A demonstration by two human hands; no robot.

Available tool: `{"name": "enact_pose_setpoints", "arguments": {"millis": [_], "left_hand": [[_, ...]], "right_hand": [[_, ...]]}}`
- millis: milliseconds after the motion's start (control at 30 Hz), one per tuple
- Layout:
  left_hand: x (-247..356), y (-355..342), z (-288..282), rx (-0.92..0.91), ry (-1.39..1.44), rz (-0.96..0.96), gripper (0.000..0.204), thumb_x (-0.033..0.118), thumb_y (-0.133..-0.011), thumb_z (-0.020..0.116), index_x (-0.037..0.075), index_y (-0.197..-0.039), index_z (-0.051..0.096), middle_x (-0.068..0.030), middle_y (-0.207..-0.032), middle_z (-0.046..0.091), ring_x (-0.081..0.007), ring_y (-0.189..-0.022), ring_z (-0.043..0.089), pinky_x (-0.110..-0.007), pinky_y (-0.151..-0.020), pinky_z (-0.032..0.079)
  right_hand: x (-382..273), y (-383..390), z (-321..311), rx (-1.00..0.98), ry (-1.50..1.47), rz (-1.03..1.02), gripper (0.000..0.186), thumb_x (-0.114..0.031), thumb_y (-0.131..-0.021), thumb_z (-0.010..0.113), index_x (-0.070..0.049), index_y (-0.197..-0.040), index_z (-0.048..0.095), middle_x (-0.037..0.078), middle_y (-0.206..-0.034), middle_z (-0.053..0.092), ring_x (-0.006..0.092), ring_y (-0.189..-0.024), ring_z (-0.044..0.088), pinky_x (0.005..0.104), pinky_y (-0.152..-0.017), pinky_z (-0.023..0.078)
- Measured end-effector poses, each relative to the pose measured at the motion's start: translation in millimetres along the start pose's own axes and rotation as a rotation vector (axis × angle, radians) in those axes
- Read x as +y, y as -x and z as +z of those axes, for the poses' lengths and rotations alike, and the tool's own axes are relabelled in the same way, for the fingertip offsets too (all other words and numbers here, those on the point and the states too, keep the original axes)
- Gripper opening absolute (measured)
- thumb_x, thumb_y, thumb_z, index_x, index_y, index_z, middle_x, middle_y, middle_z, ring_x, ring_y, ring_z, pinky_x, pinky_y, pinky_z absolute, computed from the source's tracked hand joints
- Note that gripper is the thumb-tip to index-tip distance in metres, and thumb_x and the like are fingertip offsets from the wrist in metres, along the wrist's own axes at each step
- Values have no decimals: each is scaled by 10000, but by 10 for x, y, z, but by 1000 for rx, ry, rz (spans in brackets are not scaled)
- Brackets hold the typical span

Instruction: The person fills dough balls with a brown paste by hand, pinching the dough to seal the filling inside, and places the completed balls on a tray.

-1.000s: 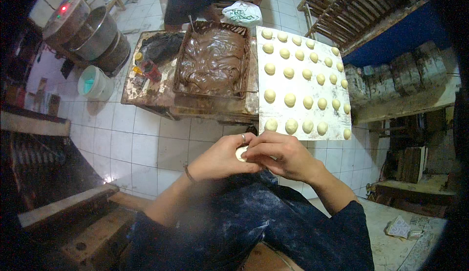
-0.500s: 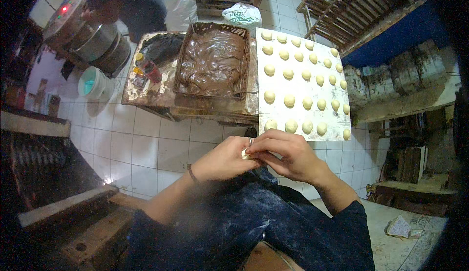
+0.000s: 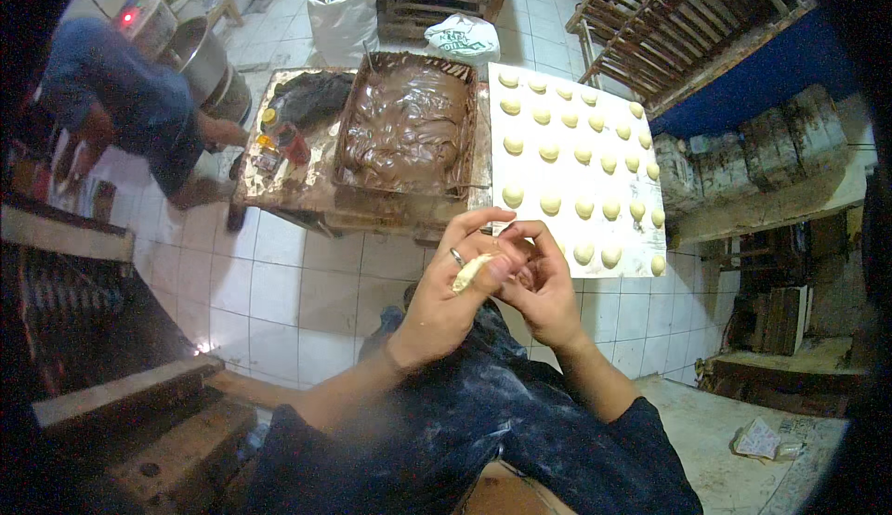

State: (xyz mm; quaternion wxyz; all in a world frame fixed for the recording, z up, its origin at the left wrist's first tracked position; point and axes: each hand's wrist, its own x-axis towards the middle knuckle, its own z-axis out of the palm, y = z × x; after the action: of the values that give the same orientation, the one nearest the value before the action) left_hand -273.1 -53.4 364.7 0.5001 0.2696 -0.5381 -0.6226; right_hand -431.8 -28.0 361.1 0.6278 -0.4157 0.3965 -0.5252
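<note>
My left hand point(image 3: 446, 306), with a ring on one finger, is closed around a piece of pale dough point(image 3: 472, 272) that shows between thumb and fingers. My right hand point(image 3: 544, 292) touches it from the other side, fingers curled and pinched together; what lies between those fingertips is hidden. Just beyond my hands, a white board point(image 3: 567, 176) carries rows of round pale dough balls point(image 3: 583, 155). Left of the board stands a large tray point(image 3: 339, 134) filled with glossy brown chocolate paste point(image 3: 404, 120).
The tray rests on a worn table point(image 3: 288, 190) with a dark cloth point(image 3: 316, 97) and a red bottle point(image 3: 293, 143). At the left a person in blue trousers point(image 3: 121, 78) is close to the table. Wooden racks point(image 3: 688, 27) stand at the far right, white bags point(image 3: 463, 37) behind the table.
My hands have risen and turned, showing more of the dough in the left one. The other person has moved from behind the table's left corner toward the left edge.
</note>
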Motion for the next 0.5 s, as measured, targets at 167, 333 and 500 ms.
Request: {"name": "enact_pose_setpoints", "arguments": {"millis": [167,333,500], "left_hand": [[208,-19,-70,-151,348,-171,590,211,-805,834,62,-1331,611,-159,-1498,455,-272,-1347,469,-449,-1131,350],[79,-142,-166,-296,-134,243,241,215,-920,714,68,-1110,703,-104,-1226,675,-330,-1337,500,-459,-1110,352],[-95,-97,-58,-48,1,289,330,301,-1050,509,69,-901,691,-82,-1069,730,-357,-1282,560,-479,-1098,340]], "right_hand": [[-50,8,-134,-158,-129,151,492,-109,-879,769,11,-1293,531,105,-1221,622,185,-1143,606,336,-1004,494],[60,110,-131,-112,-133,111,507,-147,-884,774,-16,-1310,531,83,-1267,610,188,-1175,589,347,-1030,468],[-9,76,-39,-154,-122,24,524,-118,-885,767,-24,-1327,501,76,-1237,594,187,-1188,577,353,-1023,472]]}}
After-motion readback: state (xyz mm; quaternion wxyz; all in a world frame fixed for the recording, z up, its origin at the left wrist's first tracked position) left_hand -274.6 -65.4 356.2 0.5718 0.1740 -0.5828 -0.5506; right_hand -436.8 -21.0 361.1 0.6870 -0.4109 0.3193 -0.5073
